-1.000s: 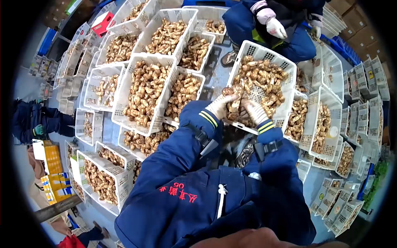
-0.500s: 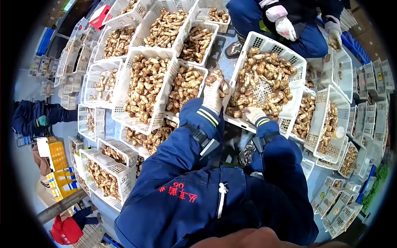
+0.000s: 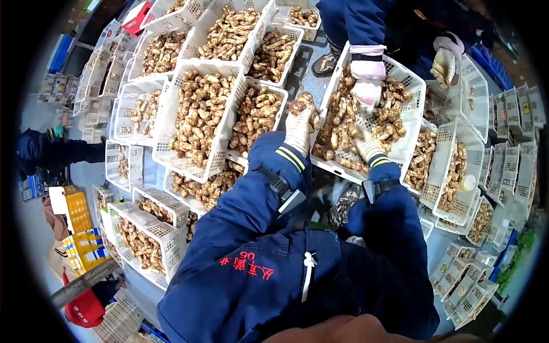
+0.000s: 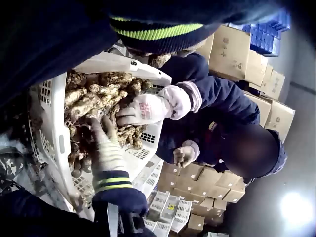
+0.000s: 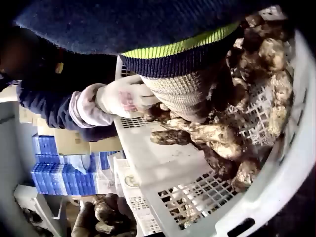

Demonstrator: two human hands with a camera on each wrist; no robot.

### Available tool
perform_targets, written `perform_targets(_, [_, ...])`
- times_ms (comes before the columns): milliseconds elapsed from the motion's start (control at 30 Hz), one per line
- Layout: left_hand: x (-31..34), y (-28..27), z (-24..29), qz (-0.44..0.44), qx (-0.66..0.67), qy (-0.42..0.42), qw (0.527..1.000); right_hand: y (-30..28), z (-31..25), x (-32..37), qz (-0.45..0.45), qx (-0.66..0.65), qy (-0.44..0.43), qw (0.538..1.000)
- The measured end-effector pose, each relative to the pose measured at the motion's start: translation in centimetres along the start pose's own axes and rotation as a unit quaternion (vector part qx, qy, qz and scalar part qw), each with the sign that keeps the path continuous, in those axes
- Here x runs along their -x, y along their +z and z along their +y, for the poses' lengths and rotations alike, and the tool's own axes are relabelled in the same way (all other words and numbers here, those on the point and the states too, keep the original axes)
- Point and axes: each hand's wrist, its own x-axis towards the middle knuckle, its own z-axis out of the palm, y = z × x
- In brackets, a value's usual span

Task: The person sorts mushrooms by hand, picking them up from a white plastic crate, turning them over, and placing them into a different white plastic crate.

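In the head view, my gloved left hand point(image 3: 298, 129) grips a bunch of brown, knobbly mushrooms point(image 3: 304, 104) just outside the left rim of a white crate point(image 3: 416, 127). My gloved right hand point(image 3: 369, 146) is inside that crate, near its front edge, touching mushrooms point(image 3: 343, 114). From the left wrist view, the right hand point(image 4: 109, 150) has its fingers extended among the pile. In the right wrist view its glove point(image 5: 177, 94) is visible, but the fingertips are hidden. Another person's white glove point(image 3: 366, 92) reaches into the same crate from the far side.
Crates full of mushrooms point(image 3: 206, 123) stand to the left, some stacked. More crates point(image 3: 446, 171) stand to the right. The other person point(image 4: 217, 108) crouches opposite, with cardboard boxes point(image 4: 229, 52) behind. A shoe point(image 3: 325, 65) is beside the crate's far left corner.
My left hand has moved left out of the crate with mushrooms in its grip. My right hand has shifted slightly rightward and farther in. The other person's glove has come down into the crate.
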Motion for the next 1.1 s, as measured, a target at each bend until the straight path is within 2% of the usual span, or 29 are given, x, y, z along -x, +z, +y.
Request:
perform_targets(33, [0.3,0.6,0.7,0.011,0.061,-0.064,0.996,-1.2,0.8,0.0,0.045,0.013,-0.001,0.999])
perform_targets(67, [0.1,0.5,0.5,-0.002,0.052,-0.068,0.996,-2.3,1.6,-0.1,0.091,0.026,-0.002,0.996])
perform_targets(100, [0.2,0.6,0.6,0.002,0.047,-0.067,0.997,-4.4,-0.2,1.0,0.100,0.103,0.038,0.989])
perform_targets(133, [0.2,0.7,0.6,0.005,0.043,-0.064,0.997,-5.6,0.1,1.4,0.051,0.141,0.079,0.986])
perform_targets(167, [0.3,0.7,0.8,0.003,0.040,-0.070,0.997,-5.5,2.6,0.7,-0.016,0.240,0.105,0.965])
perform_targets(233, [0.3,0.7,0.9,-0.004,0.035,-0.083,0.996,-5.2,2.1,1.5,-0.127,0.354,0.145,0.915])
perform_targets(267, [0.3,0.7,0.7,-0.005,0.039,-0.083,0.996,-4.9,1.4,3.1,-0.170,0.371,0.161,0.899])
perform_targets(300, [0.2,0.5,0.4,-0.006,0.043,-0.083,0.996,-3.5,2.9,3.5,-0.174,0.383,0.191,0.887])
perform_targets(333, [0.2,0.4,0.3,-0.006,0.046,-0.082,0.996,-2.7,1.7,3.8,-0.217,0.377,0.233,0.870])
perform_targets(400, [0.2,0.2,0.2,0.002,0.033,-0.092,0.995,-1.0,1.4,4.5,-0.222,0.391,0.200,0.871])
perform_targets(467, [-0.1,0.1,-0.2,-0.005,0.024,-0.090,0.996,-0.7,0.9,4.0,-0.199,0.388,0.228,0.871])
perform_targets(533, [-0.8,-0.7,-0.8,-0.020,-0.003,-0.105,0.994,-1.1,0.6,3.5,-0.213,0.370,0.256,0.868])
perform_targets(600, [-1.0,-1.0,-1.4,-0.038,-0.014,-0.064,0.997,-0.9,3.5,2.4,-0.198,0.358,0.206,0.889])
perform_targets(633, [-0.7,-0.6,-1.1,-0.029,0.003,-0.070,0.997,-1.1,4.7,2.0,-0.202,0.335,0.143,0.909])
perform_targets(667, [-0.3,-0.3,-0.8,-0.020,0.020,-0.077,0.997,-2.3,1.2,2.8,-0.182,0.243,0.190,0.934])
perform_targets(733, [-0.4,-0.5,-1.1,-0.015,0.033,-0.090,0.995,-3.3,2.2,3.1,-0.078,0.122,0.174,0.974])
perform_targets(767, [-0.6,-0.5,-1.2,-0.013,0.040,-0.094,0.995,-4.3,-0.8,4.5,-0.015,0.134,0.139,0.981])
perform_targets(800, [-0.4,-0.3,-0.9,-0.018,0.029,-0.091,0.995,-4.1,-0.1,4.3,0.013,0.173,0.119,0.978])
perform_targets(867, [0.1,0.1,-0.1,-0.029,0.005,-0.084,0.996,-3.3,1.0,3.7,-0.077,0.265,0.194,0.941])
perform_targets(900, [-0.3,-0.2,-0.7,-0.038,-0.002,-0.052,0.998,-3.0,1.0,3.8,-0.116,0.239,0.221,0.938])
perform_targets(933, [-0.3,-0.2,-0.6,-0.035,-0.010,-0.059,0.998,-1.5,5.0,2.6,-0.122,0.300,0.239,0.915])
perform_targets(1033, [-0.4,-0.3,-0.5,-0.033,-0.022,-0.085,0.996,-1.2,4.9,2.6,-0.181,0.358,0.223,0.889])
perform_targets(1067, [-0.4,-0.3,-0.7,-0.023,-0.018,-0.087,0.996,-1.6,3.3,2.8,-0.189,0.372,0.234,0.878])
perform_targets(1100, [-0.5,-0.5,-0.8,-0.022,-0.032,-0.087,0.995,-1.8,1.7,3.6,-0.180,0.377,0.209,0.884])
